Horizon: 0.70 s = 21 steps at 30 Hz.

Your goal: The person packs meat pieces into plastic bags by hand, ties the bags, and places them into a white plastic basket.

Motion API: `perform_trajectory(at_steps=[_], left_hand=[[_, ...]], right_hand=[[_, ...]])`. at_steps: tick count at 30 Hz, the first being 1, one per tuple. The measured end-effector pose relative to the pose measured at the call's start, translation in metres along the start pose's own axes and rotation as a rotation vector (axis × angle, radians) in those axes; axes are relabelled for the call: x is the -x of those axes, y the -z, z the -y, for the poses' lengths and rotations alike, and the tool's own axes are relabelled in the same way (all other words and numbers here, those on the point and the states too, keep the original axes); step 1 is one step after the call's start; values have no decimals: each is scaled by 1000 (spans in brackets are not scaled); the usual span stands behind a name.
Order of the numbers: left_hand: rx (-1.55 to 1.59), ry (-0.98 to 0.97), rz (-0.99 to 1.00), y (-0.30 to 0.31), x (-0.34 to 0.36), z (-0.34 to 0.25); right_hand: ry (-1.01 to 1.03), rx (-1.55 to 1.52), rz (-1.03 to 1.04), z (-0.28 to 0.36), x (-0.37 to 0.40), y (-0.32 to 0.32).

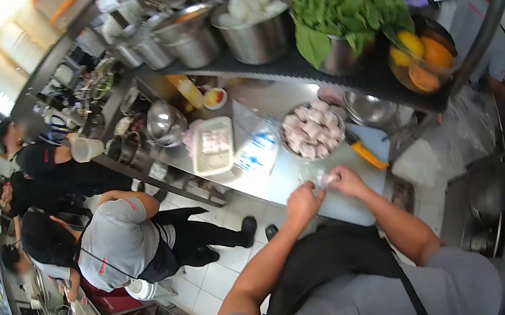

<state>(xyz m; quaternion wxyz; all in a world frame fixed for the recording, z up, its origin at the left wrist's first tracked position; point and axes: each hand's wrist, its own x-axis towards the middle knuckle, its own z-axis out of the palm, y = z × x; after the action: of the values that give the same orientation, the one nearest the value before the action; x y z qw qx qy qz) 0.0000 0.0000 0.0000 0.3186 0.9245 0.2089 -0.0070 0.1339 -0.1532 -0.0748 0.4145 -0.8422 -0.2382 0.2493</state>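
Note:
My left hand (305, 203) and my right hand (347, 181) are close together over a white cutting board (349, 209). Between their pinched fingers is a thin clear plastic bag (316, 175); a small pale pink lump shows at my right fingertips. Just beyond my hands stands a round metal bowl (286, 145) heaped with small pale pink portions (312, 127) that look wrapped in plastic. A yellow-handled knife (369, 155) lies to the right of the bowl. Left of it are plastic packaging with blue print (259, 149) and a white basket (197, 156) holding more pink pieces.
Overhead, a dark shelf (281, 67) carries metal pots (256, 40), leafy greens (341, 6) and a bowl of citrus fruit (426, 58). Metal bowls (369, 106) sit beneath it. Co-workers (122, 236) stand at the left; another person (484, 25) is at the far right.

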Motion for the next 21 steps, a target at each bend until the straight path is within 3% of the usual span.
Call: perform_trajectory(at_steps=[2,3,4,7,10,13,16,17,19,20,21], left_hand=[[-25,-28,-21,-17,-8,3],[-64,-48,-68,16,-22,0],[-41,-55,-79,13,-17,-3],[-33,-128,-94,8,-7,-1],[-34,-244,-109,8,-7,-1],[-28,-315,-117,10,-5,-2],[-15,-361,-117,14,-5,2],[-7,-375,-107,15,-6,6],[194,-112,-148,24,-11,21],[307,-77,-351,5,-22,53],[355,138,-297,18,-27,62]], right_hand=[[11,-182,-26,-10,-3,-24],[83,-300,-78,22,-23,-29],[85,-401,-96,19,-19,-34],[91,-485,-4,7,-12,-45],[200,-516,15,7,-23,-52],[102,-435,-52,30,-18,-44],[215,-310,-232,-6,-43,-71],[154,-285,-203,-10,-47,-73],[15,-342,-161,25,-35,-56],[13,-418,-160,-6,-53,-75],[-85,-537,-72,22,-40,-60]])
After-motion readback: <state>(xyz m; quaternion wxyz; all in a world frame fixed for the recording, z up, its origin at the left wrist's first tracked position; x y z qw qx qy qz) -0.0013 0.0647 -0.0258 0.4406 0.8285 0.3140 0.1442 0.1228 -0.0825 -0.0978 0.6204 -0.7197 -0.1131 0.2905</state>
